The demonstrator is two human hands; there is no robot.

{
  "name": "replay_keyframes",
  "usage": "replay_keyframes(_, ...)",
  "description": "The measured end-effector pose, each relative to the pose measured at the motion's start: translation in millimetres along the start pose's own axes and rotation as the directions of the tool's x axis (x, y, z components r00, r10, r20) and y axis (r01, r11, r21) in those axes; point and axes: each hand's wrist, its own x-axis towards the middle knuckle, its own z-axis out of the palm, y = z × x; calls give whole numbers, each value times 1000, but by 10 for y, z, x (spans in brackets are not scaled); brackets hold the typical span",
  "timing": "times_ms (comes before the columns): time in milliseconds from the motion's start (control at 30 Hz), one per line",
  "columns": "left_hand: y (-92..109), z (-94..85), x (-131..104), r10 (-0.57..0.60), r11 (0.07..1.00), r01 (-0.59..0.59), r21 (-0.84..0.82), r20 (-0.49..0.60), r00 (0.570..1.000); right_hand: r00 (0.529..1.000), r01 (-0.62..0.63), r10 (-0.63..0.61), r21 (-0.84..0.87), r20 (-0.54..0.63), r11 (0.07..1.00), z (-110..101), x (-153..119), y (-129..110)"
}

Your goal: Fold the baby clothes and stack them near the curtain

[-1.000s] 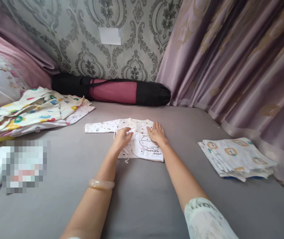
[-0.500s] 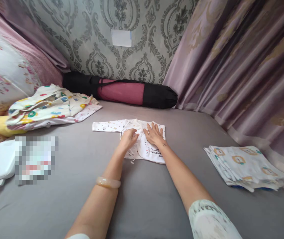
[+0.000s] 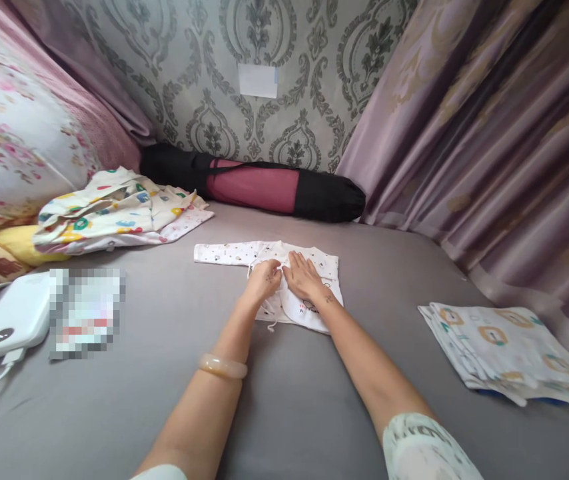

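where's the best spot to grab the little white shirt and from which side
Probably the cuff of the outstretched sleeve, coming from the left: the white shirt lies flat, and that sleeve sticks out sideways, uncovered, while the left hand and right hand are over the shirt's body.

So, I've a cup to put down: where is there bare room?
Grey sheet is bare between the small shirt and the folded cloths, and between the blurred item and the left forearm. It's crowded at far left, with rumpled cloth, yellow item and white device, and on the shirt, under the left hand and right hand.
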Motion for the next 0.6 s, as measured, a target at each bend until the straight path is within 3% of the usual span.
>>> replay_keyframes(133, -3, -41, 4, -7, 994, 3, -110, -28, 1000, 1000, 12, -12, 2, 0, 1000, 25, 27, 52)
replay_keyframes(333, -148, -217, 79, -102, 955, 62, -290, -128, 986, 1000, -15, 15, -29, 24, 999, -133, 86, -39)
replay_keyframes(467, -323, -362, 104, -195, 911, 80, -404, -252, 948, 995, 9, -16, -67, -101, 998, -115, 179, -220)
replay_keyframes(600, -464, -460, 93, -298, 860, 102, -501, -328, 897, 999, 2, -3, -48, -38, 999, 50, 253, -306)
